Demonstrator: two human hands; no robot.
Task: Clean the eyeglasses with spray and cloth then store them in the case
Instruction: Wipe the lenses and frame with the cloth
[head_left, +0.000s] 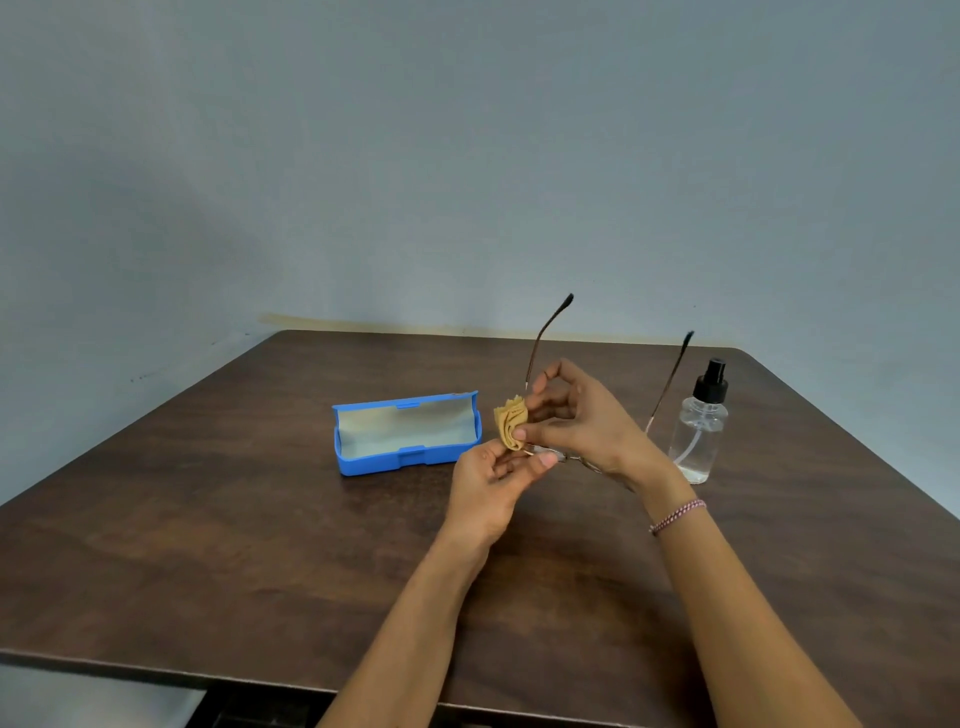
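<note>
The table (208, 519) shows its near edge across the bottom of the view, and both forearms cross it. The left hand (491, 483) pinches the glasses (533, 358) by the front frame, clear of the tabletop, with the temples unfolded and pointing up and away. The right hand (587, 423), with a bracelet (678, 516) at the wrist, grips the folded cloth (511, 423) at the frame's left end. The case (405, 431) lies open just left of the hands, not touching them. The bottle (698, 431) stands upright near the right wrist. Bare tabletop extends left of the case and toward the near edge. The far edge meets the wall (467, 156).
</note>
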